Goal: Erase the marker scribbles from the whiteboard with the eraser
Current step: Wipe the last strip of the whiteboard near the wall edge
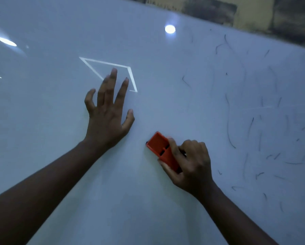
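The whiteboard (148, 200) fills nearly the whole view, its top edge running slantwise across the upper right, with a mottled yellow and dark wall (254, 11) beyond it. The left hand (106, 119) lies flat on the board towards its middle, fingers straight and spread wide, the thumb out to the side, holding nothing; the fingertips reach up over a bright angular reflection (111, 68) on the glossy surface. Two round light reflections also show, one (170, 29) near the top edge and one (6, 41) towards the left edge. The right hand (192, 163) sits lower and just beside the left, and grips the eraser (163, 151), an orange block with two dark slots on its back. The fingers curl over one long side and the thumb lies along the other, so that about half the block sticks out past the fingers, pointing up and to the left. The eraser lies face down against the board, in a part where no ink shows. The marker scribbles (265, 131) are thin dark strokes, short and curved, scattered over the right part of the board from near the top edge down to the lower right, well apart from the eraser. The board under and between both hands looks clean.
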### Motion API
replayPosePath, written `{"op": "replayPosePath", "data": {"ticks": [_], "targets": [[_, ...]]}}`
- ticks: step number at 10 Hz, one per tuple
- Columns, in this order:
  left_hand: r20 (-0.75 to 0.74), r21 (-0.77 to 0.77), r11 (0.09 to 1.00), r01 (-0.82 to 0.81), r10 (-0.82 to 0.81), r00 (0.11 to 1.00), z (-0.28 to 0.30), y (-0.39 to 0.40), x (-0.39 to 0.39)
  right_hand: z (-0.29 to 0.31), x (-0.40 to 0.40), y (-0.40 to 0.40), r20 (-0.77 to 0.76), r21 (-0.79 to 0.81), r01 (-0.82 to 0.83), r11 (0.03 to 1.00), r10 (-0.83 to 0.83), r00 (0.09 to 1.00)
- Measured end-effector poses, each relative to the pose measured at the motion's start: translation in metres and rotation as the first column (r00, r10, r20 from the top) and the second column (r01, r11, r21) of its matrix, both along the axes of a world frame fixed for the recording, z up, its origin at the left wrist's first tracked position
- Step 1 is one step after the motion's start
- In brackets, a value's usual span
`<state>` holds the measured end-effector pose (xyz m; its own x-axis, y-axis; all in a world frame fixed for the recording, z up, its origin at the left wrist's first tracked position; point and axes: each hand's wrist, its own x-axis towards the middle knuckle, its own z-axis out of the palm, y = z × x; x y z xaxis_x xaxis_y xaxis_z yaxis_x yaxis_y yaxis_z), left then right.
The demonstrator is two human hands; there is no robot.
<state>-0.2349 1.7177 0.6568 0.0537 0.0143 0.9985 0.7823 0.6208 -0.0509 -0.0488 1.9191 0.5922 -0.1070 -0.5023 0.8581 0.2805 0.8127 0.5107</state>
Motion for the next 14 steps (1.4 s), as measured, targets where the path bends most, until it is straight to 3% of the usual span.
{"op": "replayPosePath", "data": {"ticks": [1,3,4,5,6,7,8,10,11,12,13,14], "targets": [[-0.029,-0.024,1.0,-0.014,0.013,1.0,0.025,-0.003,-0.004,0.031,0.007,0.015,-0.071,-0.024,-0.002,1.0,0.0,0.997],[-0.096,-0.045,0.997,-0.069,0.064,0.993,0.04,0.001,-0.016,0.105,0.043,0.069,-0.344,-0.296,-0.096,0.95,-0.012,0.939],[-0.106,-0.037,0.998,-0.058,0.054,0.993,0.038,0.004,-0.018,0.114,0.048,0.082,-0.515,-0.465,-0.272,0.842,-0.007,0.857],[-0.107,-0.027,0.998,-0.061,0.058,0.993,0.036,0.004,-0.018,0.116,0.04,0.076,-0.576,-0.499,-0.346,0.794,-0.006,0.818],[-0.098,-0.027,0.997,-0.065,0.062,0.993,0.035,0.005,-0.015,0.12,0.018,0.045,-0.537,-0.494,-0.332,0.804,0.018,0.843],[-0.09,-0.028,0.998,-0.065,0.062,0.994,0.035,0.005,-0.015,0.111,-0.007,0.015,-0.419,-0.383,-0.235,0.893,0.059,0.906],[-0.094,-0.037,0.998,-0.054,0.05,0.994,0.036,0.004,-0.015,0.095,-0.033,-0.02,-0.185,-0.149,-0.114,0.982,0.086,0.979],[-0.086,-0.04,0.998,-0.055,0.051,0.995,0.036,0.004,-0.016,0.119,-0.02,-0.012,-0.074,0.032,0.01,0.999,-0.007,0.997],[-0.093,-0.03,0.998,-0.055,0.052,0.994,0.036,0.004,-0.016,0.144,-0.011,0.0,-0.139,-0.01,0.032,0.999,-0.033,0.99],[-0.099,-0.024,0.998,-0.056,0.053,0.994,0.036,0.003,-0.017,0.184,0.015,0.034,-0.314,-0.266,-0.017,0.964,-0.07,0.947],[-0.104,-0.023,0.998,-0.06,0.057,0.993,0.036,0.004,-0.016,0.197,0.034,0.056,-0.396,-0.444,-0.135,0.886,-0.059,0.916],[-0.114,-0.012,0.998,-0.054,0.052,0.992,0.035,0.006,-0.015,0.19,0.034,0.062,-0.446,-0.525,-0.171,0.834,-0.098,0.889]]}}
